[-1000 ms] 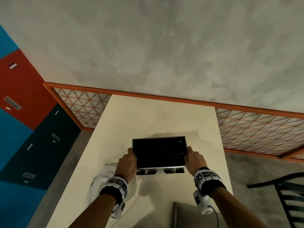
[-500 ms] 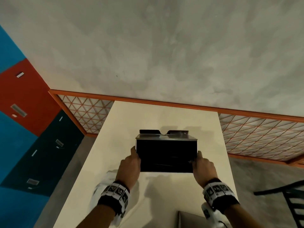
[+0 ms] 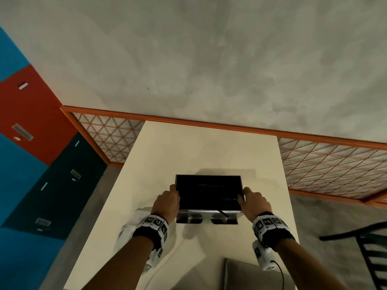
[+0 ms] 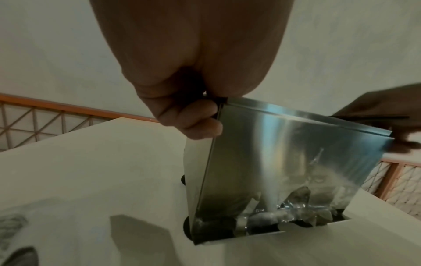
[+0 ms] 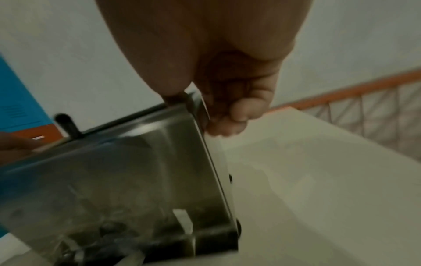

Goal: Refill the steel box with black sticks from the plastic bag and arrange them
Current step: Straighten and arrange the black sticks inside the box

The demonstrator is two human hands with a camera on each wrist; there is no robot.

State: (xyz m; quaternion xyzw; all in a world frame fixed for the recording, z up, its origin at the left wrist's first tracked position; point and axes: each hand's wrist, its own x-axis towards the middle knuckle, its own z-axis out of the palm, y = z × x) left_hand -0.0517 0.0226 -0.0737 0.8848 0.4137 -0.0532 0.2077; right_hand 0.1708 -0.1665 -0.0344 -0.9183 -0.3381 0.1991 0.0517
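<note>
Gripping the steel box (image 3: 209,193) at both ends: left hand (image 3: 166,204) and right hand (image 3: 254,203) curl fingers round its rim, tipping it above the table (image 3: 209,151). Black sticks (image 3: 207,191) fill it; one stick (image 3: 223,213) pokes over the near edge.

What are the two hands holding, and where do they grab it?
Both hold the steel box. The left hand grips its left side near the top rim; the right hand grips its right side.
</note>
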